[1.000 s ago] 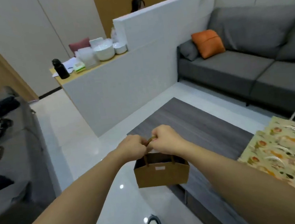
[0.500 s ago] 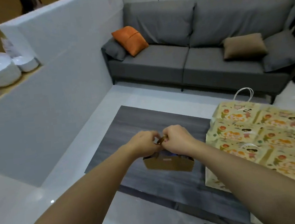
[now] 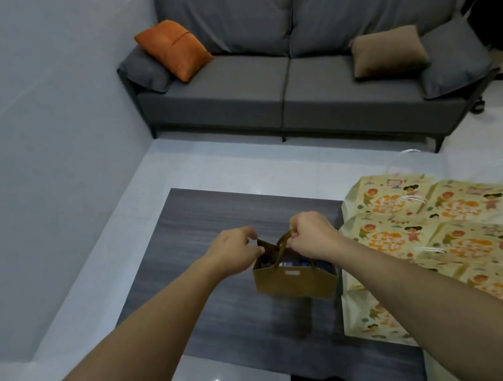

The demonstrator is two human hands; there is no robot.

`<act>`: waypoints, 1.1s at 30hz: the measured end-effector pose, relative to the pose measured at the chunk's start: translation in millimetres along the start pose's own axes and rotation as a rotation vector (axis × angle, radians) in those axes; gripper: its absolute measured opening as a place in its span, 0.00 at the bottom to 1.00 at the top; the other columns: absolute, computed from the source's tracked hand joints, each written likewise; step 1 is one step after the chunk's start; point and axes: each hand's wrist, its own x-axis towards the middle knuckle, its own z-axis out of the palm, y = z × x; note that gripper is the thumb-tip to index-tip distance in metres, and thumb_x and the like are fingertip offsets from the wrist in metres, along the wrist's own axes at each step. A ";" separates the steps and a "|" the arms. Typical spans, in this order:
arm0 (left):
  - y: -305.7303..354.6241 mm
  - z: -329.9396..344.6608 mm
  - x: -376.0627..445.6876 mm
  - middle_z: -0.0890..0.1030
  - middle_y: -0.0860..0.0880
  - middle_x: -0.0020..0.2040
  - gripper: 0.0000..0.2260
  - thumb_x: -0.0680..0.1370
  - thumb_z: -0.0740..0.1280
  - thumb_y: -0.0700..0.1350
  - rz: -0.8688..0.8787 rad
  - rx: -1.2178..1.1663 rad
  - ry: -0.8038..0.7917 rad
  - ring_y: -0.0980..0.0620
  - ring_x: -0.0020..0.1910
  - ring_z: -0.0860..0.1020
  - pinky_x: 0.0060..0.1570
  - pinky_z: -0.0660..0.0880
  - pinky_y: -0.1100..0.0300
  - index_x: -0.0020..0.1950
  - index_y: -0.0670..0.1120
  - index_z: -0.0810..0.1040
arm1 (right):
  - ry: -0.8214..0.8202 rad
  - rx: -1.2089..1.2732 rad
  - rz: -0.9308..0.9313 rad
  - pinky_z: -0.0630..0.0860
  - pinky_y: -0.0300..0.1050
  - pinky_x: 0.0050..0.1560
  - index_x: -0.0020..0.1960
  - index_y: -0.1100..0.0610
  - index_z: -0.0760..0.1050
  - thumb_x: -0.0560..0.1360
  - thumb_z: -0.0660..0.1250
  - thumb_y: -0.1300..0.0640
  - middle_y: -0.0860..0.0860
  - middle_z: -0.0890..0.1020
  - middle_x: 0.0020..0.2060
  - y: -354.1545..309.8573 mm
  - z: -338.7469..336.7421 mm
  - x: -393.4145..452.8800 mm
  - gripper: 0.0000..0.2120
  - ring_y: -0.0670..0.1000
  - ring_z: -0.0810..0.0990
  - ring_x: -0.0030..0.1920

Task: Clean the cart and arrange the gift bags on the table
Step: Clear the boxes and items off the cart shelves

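Fingers of the right hand (image 3: 311,235) were curled round a brown handle loop, pinching it; those of the left hand (image 3: 235,251) pinched the far left rim of the small brown bag (image 3: 296,279), where a white tag showed. The bag was between both hands, over the dark table (image 3: 216,226), its mouth pulled open on dark blue contents. Whether it touched the tabletop I could not tell. Just to its right lay flat printed gift bags (image 3: 445,230), overlapping. Beyond stood a grey sofa (image 3: 263,87) with an orange cushion (image 3: 174,49). Set down tilted, the bag might topple and spill, or land on the flat bags' edge.
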 end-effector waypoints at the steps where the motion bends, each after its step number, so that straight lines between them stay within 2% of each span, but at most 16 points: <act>1: 1.2 0.8 11.4 0.78 0.47 0.64 0.20 0.81 0.67 0.53 -0.019 0.001 -0.025 0.49 0.59 0.77 0.59 0.77 0.53 0.71 0.49 0.73 | -0.018 0.010 0.017 0.76 0.49 0.35 0.38 0.55 0.75 0.76 0.64 0.60 0.53 0.78 0.37 8.1 -0.8 12.8 0.08 0.53 0.78 0.38; 5: 9.7 5.2 59.0 0.77 0.45 0.66 0.21 0.80 0.68 0.54 -0.076 0.005 -0.096 0.47 0.62 0.76 0.62 0.76 0.49 0.72 0.50 0.73 | -0.097 0.003 0.068 0.76 0.47 0.35 0.38 0.55 0.75 0.75 0.66 0.59 0.53 0.78 0.37 37.7 -6.5 62.8 0.07 0.53 0.79 0.39; 9: 22.1 20.9 100.7 0.78 0.45 0.65 0.19 0.81 0.67 0.54 -0.109 -0.006 -0.101 0.46 0.61 0.77 0.61 0.77 0.49 0.70 0.49 0.75 | -0.118 -0.033 0.085 0.73 0.46 0.34 0.38 0.57 0.76 0.75 0.68 0.56 0.54 0.78 0.36 64.7 -14.9 107.9 0.08 0.56 0.78 0.40; 11: 27.1 32.8 114.8 0.79 0.45 0.64 0.18 0.81 0.67 0.53 -0.121 -0.031 -0.130 0.47 0.59 0.78 0.58 0.77 0.52 0.70 0.49 0.75 | -0.116 -0.009 0.088 0.68 0.45 0.32 0.37 0.55 0.73 0.77 0.67 0.53 0.52 0.76 0.35 76.0 -18.8 127.5 0.12 0.55 0.77 0.40; 13: 29.3 43.9 126.3 0.77 0.45 0.66 0.20 0.81 0.67 0.53 -0.115 -0.009 -0.176 0.48 0.61 0.77 0.56 0.74 0.56 0.71 0.49 0.74 | -0.126 -0.001 0.074 0.63 0.44 0.30 0.36 0.53 0.70 0.79 0.64 0.50 0.51 0.74 0.35 85.6 -20.9 146.4 0.14 0.54 0.75 0.40; 16: 28.7 55.8 139.0 0.75 0.45 0.70 0.21 0.81 0.66 0.55 -0.110 0.041 -0.221 0.47 0.65 0.75 0.61 0.74 0.55 0.72 0.49 0.73 | -0.147 -0.020 0.054 0.63 0.44 0.31 0.39 0.54 0.73 0.81 0.61 0.49 0.52 0.76 0.38 98.1 -16.6 170.1 0.14 0.56 0.76 0.43; 19: 26.1 59.4 146.3 0.74 0.46 0.70 0.21 0.82 0.65 0.56 -0.117 0.080 -0.237 0.47 0.67 0.74 0.64 0.72 0.54 0.72 0.49 0.73 | -0.178 -0.040 0.070 0.67 0.46 0.36 0.44 0.56 0.74 0.80 0.62 0.49 0.54 0.78 0.44 109.1 -8.9 184.8 0.12 0.56 0.76 0.45; 22: 20.9 56.0 152.2 0.75 0.46 0.70 0.21 0.82 0.63 0.56 -0.130 0.078 -0.238 0.48 0.66 0.74 0.64 0.72 0.55 0.72 0.48 0.73 | -0.186 -0.104 0.101 0.72 0.48 0.46 0.49 0.56 0.73 0.79 0.65 0.46 0.56 0.79 0.52 116.9 -5.3 190.3 0.12 0.56 0.73 0.50; 26: 19.8 45.7 157.7 0.75 0.46 0.69 0.21 0.83 0.62 0.56 -0.126 0.084 -0.230 0.47 0.66 0.74 0.64 0.72 0.54 0.72 0.48 0.72 | -0.149 -0.076 0.139 0.73 0.55 0.63 0.68 0.56 0.72 0.78 0.64 0.42 0.57 0.74 0.64 118.0 -7.8 187.5 0.24 0.60 0.70 0.65; 30: 27.4 32.3 161.6 0.75 0.46 0.70 0.21 0.83 0.63 0.57 -0.061 0.131 -0.223 0.47 0.68 0.74 0.66 0.71 0.52 0.73 0.49 0.72 | -0.132 -0.046 0.174 0.72 0.55 0.63 0.67 0.54 0.73 0.78 0.65 0.45 0.56 0.74 0.65 106.6 -9.6 167.7 0.21 0.60 0.70 0.66; 33: 39.5 20.3 161.8 0.76 0.46 0.69 0.20 0.82 0.64 0.55 0.026 0.139 -0.219 0.46 0.67 0.74 0.64 0.71 0.53 0.72 0.49 0.73 | -0.116 -0.020 0.212 0.71 0.55 0.64 0.70 0.52 0.72 0.78 0.66 0.46 0.56 0.74 0.66 95.9 -4.1 141.6 0.23 0.60 0.70 0.67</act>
